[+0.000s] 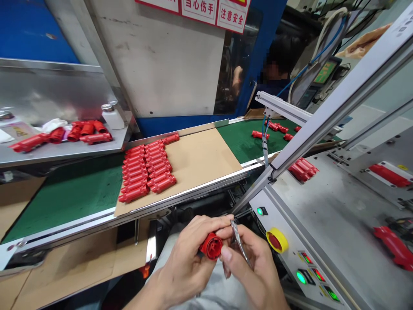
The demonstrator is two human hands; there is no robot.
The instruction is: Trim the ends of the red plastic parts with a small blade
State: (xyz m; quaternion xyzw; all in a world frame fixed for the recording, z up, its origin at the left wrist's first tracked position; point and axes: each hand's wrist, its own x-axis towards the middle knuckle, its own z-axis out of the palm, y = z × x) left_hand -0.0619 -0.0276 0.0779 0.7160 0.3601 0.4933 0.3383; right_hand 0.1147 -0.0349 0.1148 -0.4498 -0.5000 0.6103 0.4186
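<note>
My left hand (pixel 185 258) is closed around a red plastic cylindrical housing (pixel 212 246), its hollow end with inner ribs turned toward me. Close against it, my right hand (pixel 258 262) grips a thin, shiny metal hand tool (pixel 239 242); fingers cover much of it, so its exact kind is unclear. The right thumb and fingertips are at the housing's rim. Both hands are above my lap, in front of the conveyor. Beyond them, rows of similar red housings (pixel 146 168) lie on a cardboard sheet (pixel 200 155).
The green conveyor belt (pixel 74 189) crosses ahead of me. More red parts and a white bottle (pixel 112 116) stand on a metal shelf (pixel 64 151) at left. A slanted metal frame post (pixel 322 116) and a machine with a yellow-ringed button (pixel 276 240) are at right. A person (pixel 275 73) is behind the conveyor.
</note>
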